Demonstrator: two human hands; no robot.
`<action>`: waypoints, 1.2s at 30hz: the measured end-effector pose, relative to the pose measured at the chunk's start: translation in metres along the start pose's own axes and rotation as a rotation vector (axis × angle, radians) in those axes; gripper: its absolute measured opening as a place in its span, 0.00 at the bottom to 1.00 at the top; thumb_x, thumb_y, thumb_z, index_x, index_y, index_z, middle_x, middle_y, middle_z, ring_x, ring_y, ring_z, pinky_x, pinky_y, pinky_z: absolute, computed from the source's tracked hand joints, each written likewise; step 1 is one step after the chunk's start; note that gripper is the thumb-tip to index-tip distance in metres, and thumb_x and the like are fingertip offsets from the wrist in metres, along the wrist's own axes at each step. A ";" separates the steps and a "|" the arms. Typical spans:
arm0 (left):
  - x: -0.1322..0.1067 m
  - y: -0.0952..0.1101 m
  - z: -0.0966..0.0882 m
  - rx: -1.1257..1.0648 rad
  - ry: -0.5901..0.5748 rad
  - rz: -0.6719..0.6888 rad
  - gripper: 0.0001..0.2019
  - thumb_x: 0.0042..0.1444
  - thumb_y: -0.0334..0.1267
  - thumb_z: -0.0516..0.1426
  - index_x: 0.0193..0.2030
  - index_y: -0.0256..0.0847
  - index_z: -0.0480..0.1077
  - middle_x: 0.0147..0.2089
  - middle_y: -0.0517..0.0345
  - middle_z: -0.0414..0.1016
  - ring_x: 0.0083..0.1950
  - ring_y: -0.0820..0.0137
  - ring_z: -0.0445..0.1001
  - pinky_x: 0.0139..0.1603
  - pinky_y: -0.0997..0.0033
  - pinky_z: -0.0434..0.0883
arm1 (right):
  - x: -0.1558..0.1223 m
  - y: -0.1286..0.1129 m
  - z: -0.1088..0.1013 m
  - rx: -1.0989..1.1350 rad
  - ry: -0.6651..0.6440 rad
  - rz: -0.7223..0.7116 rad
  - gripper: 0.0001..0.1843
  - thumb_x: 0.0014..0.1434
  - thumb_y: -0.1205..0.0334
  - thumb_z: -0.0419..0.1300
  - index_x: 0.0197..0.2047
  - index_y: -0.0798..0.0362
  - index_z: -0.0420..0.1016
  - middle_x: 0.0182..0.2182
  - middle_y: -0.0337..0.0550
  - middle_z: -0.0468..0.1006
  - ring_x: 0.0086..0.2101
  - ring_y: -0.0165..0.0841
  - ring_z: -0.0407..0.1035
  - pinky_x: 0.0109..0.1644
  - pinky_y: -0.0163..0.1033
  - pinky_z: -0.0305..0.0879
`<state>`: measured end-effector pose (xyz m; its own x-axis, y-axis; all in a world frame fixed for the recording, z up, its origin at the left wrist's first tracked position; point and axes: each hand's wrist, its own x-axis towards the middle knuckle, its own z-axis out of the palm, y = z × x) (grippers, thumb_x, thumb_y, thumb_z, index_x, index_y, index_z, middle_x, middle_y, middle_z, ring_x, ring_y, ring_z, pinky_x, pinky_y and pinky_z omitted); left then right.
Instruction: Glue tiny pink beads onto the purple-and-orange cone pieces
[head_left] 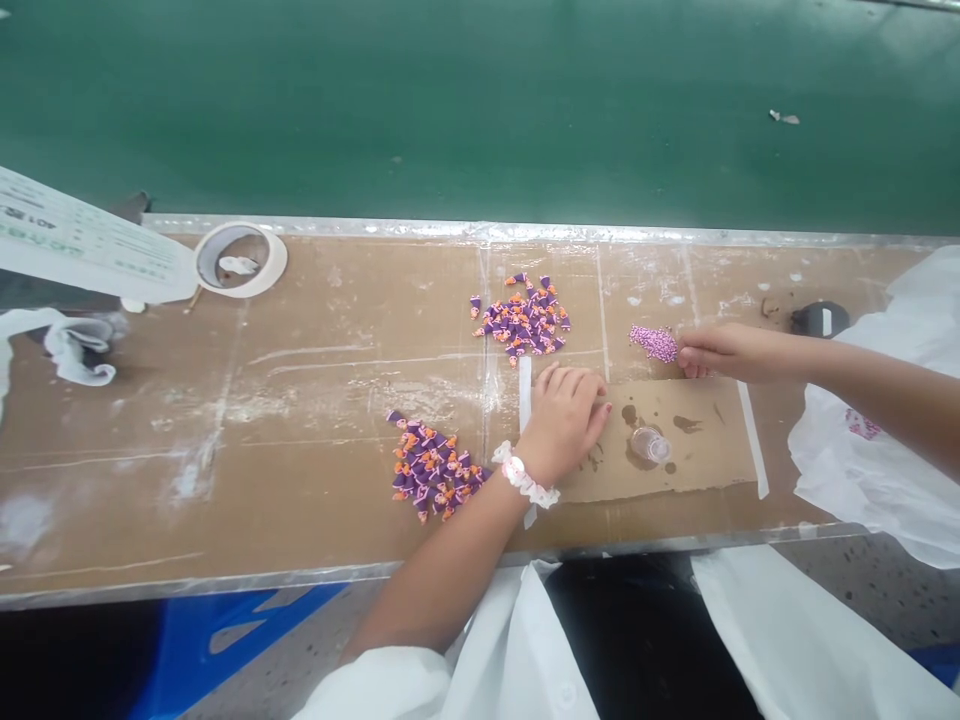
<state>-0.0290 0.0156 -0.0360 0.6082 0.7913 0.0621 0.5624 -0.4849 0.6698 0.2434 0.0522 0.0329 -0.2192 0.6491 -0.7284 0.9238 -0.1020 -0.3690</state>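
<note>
My left hand (564, 418) lies palm down across the left edge of a taped cardboard piece (697, 474), its fingers slightly bent and its thumb apart. My right hand (709, 352) has thumb and fingertips together at the right side of a small heap of pink-purple beads (655, 343). Whatever is between those fingertips is too small to make out. A small clear cup (651, 445) stands on the cardboard between my hands, among dark wet spots. Small purple figures with orange parts lie in two piles: one pile (527, 318) beyond my left hand, another pile (433, 468) left of my left forearm.
A roll of masking tape (276, 262) lies at the back left, beside a white printed sheet (90, 240) and crumpled white tissue (81, 348). On the right are a black round object (820, 319) and a white plastic bag (832, 455). A green surface (465, 110) runs behind the table.
</note>
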 end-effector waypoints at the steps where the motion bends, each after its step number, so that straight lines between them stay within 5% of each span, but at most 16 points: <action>1: 0.000 0.000 0.000 -0.005 -0.001 -0.002 0.03 0.63 0.35 0.51 0.41 0.42 0.65 0.47 0.52 0.76 0.54 0.63 0.71 0.67 0.49 0.60 | 0.000 -0.003 0.000 -0.034 -0.002 -0.002 0.20 0.63 0.45 0.46 0.32 0.49 0.69 0.32 0.47 0.79 0.33 0.41 0.72 0.38 0.46 0.66; 10: 0.000 0.000 -0.001 -0.022 -0.009 -0.013 0.03 0.63 0.35 0.50 0.40 0.41 0.64 0.47 0.52 0.75 0.53 0.63 0.70 0.67 0.51 0.58 | -0.004 -0.028 0.009 -0.167 0.043 0.132 0.17 0.65 0.51 0.43 0.33 0.49 0.67 0.31 0.49 0.77 0.29 0.41 0.71 0.33 0.43 0.62; 19: 0.001 0.001 -0.001 -0.015 -0.003 -0.019 0.03 0.63 0.35 0.50 0.40 0.42 0.64 0.46 0.53 0.75 0.52 0.64 0.70 0.66 0.52 0.59 | -0.001 -0.041 0.030 -0.149 0.156 0.122 0.16 0.65 0.53 0.43 0.38 0.50 0.69 0.21 0.43 0.68 0.23 0.38 0.64 0.30 0.41 0.57; 26: 0.001 0.000 0.001 -0.009 0.001 -0.016 0.03 0.63 0.35 0.50 0.40 0.42 0.64 0.46 0.53 0.75 0.52 0.64 0.70 0.66 0.52 0.59 | 0.009 -0.036 0.031 0.112 0.234 0.095 0.16 0.64 0.53 0.49 0.28 0.50 0.67 0.30 0.47 0.78 0.33 0.41 0.72 0.38 0.44 0.66; 36: 0.001 0.001 -0.001 -0.011 0.001 -0.019 0.03 0.63 0.34 0.50 0.40 0.42 0.64 0.46 0.54 0.75 0.52 0.64 0.70 0.66 0.52 0.59 | 0.006 -0.034 0.042 0.709 0.360 0.097 0.13 0.69 0.58 0.46 0.34 0.49 0.66 0.39 0.52 0.83 0.40 0.37 0.79 0.50 0.48 0.76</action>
<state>-0.0286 0.0163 -0.0349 0.5972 0.8005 0.0503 0.5674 -0.4659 0.6789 0.1973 0.0279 0.0174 0.0783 0.8037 -0.5898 0.4878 -0.5469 -0.6804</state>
